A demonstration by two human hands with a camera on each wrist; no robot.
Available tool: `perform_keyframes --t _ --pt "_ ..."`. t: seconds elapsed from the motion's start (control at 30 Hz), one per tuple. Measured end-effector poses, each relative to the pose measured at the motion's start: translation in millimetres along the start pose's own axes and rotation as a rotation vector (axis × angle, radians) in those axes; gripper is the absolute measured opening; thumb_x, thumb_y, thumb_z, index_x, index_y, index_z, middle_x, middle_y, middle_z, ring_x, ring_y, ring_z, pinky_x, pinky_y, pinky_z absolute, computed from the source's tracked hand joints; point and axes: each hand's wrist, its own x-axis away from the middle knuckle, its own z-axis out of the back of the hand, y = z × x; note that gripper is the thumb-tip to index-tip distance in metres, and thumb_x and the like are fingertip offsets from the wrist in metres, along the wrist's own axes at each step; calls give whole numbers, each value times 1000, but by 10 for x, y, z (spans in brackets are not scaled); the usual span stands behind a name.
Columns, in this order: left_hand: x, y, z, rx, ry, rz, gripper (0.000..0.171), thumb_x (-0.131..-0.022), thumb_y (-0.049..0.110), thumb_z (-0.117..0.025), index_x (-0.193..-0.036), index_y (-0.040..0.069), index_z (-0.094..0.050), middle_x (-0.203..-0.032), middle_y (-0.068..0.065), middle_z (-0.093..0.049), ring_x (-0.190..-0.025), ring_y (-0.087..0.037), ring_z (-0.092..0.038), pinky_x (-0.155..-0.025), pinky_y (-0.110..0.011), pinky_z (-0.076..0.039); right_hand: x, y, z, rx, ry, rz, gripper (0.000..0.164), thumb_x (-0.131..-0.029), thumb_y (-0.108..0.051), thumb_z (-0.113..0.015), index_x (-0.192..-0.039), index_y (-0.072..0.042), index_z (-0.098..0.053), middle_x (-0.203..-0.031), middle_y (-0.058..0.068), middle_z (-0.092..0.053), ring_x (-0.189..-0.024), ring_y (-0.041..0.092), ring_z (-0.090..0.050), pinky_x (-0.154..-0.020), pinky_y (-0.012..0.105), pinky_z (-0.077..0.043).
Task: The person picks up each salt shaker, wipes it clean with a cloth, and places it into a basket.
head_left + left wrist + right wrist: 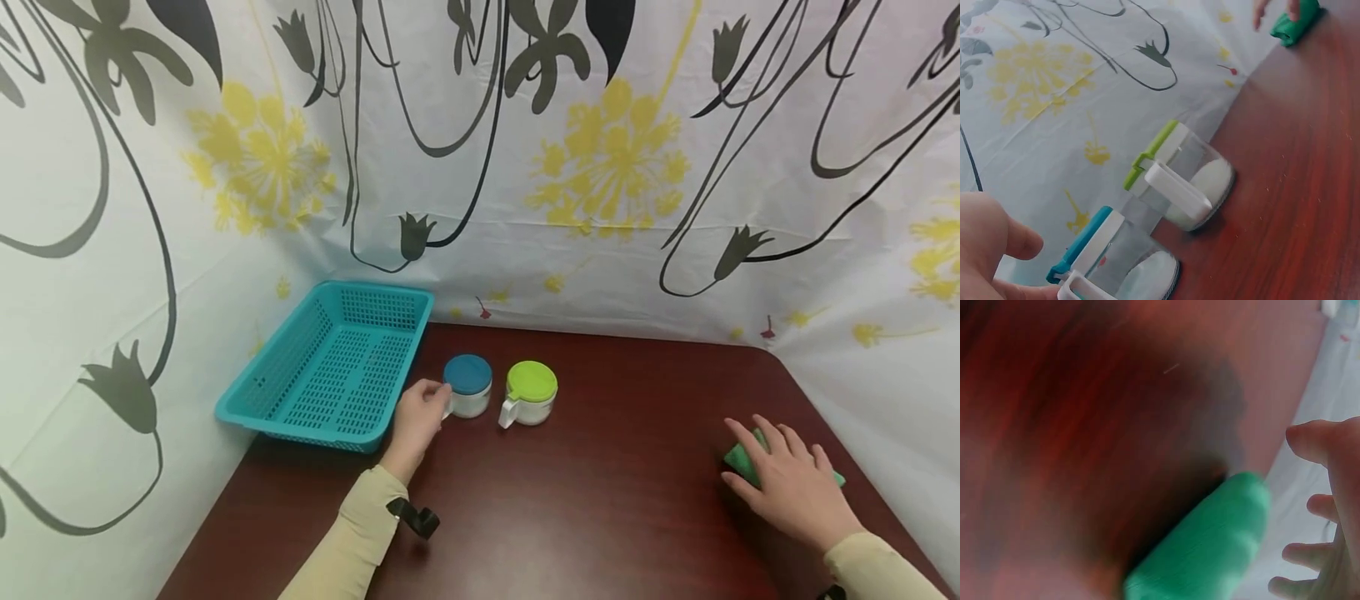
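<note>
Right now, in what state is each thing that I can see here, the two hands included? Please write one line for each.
Blue-lidded jar: closed, upright, partly filled with something white.
Green-lidded jar: closed, upright, likewise partly filled.
Basket: right side up, uncovered.
Green bundle: lying on the table.
Left hand: at the blue-lidded jar; grip unclear.
Right hand: over the green bundle, fingers spread; contact unclear.
Patterned sheet: hanging, slightly creased.

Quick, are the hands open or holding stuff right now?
Left hand: open, thumb and finger apart by the blue-lidded jar.
Right hand: open, over the green thing.
</note>
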Motion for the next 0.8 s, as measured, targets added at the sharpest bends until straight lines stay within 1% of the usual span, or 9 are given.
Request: perform_keyframes --t 0.07,0.13,0.23,0.3,0.4,0.5,0.57,0.63,0.8 --pt "-14 11 4 45 -17 44 31 -99 33 -62 -111 5 -67 -106 -14 -65 -92 -30 -62 -69 -38 -58 60 119 -70 8 -35 -30 93 -88 -60 -68 -161 -24 -22 -148 31 -30 -125 54 -33 -82 78 -30" --pt "-30 17 6 84 -37 83 33 -100 35 -61 -110 4 -66 -105 -15 -63 -94 -32 -61 -70 -39 -59 115 227 -128 10 -66 -62 94 -88 -64 -65 -160 -22 -23 -148 33 -28 -123 55 -32 -77 76 -33" --pt "-54 22 9 137 -53 121 35 -100 36 -60 -105 2 -65 -105 -16 -61 -95 -32 -59 -75 -43 -58 176 355 -207 -1 -109 -102 96 -88 -70 -60 -160 -19 -22 -147 36 -26 -120 57 -31 -72 74 -35" --pt "-67 10 9 154 -54 133 36 -100 37 -60 -101 1 -65 -103 -16 -61 -94 -31 -57 -76 -44 -57 202 406 -245 -15 -117 -119 98 -87 -74 -57 -160 -19 -21 -146 37 -26 -118 58 -32 -71 73 -36" --pt "-79 -4 2 144 -55 139 38 -100 37 -60 -97 0 -65 -100 -17 -61 -89 -30 -56 -73 -41 -54 221 437 -283 -32 -115 -134 100 -86 -77 -54 -161 -21 -18 -146 38 -25 -115 60 -33 -69 73 -37" --pt "-90 -5 -8 104 -73 136 41 -99 39 -60 -96 -2 -66 -96 -18 -61 -84 -30 -56 -68 -36 -51 225 447 -304 -48 -109 -144 101 -87 -76 -54 -162 -22 -15 -146 38 -25 -114 61 -35 -69 74 -36" --pt "-99 6 -10 88 -87 137 43 -99 39 -60 -97 -3 -66 -95 -18 -62 -82 -30 -56 -67 -36 -50 218 458 -310 -54 -104 -143 100 -87 -75 -55 -162 -22 -14 -146 38 -25 -114 61 -35 -70 75 -36" --pt "-108 25 -4 88 -101 153 41 -98 38 -61 -98 -3 -67 -94 -17 -63 -83 -28 -56 -69 -38 -52 205 472 -313 -55 -98 -139 100 -88 -74 -55 -162 -22 -12 -146 38 -25 -115 60 -36 -71 76 -36" --pt "-148 37 27 146 -147 217 37 -98 35 -62 -98 -1 -70 -93 -14 -66 -85 -26 -59 -79 -44 -55 174 496 -309 -67 -105 -130 100 -89 -71 -57 -163 -23 -10 -147 38 -24 -116 61 -37 -73 77 -37"
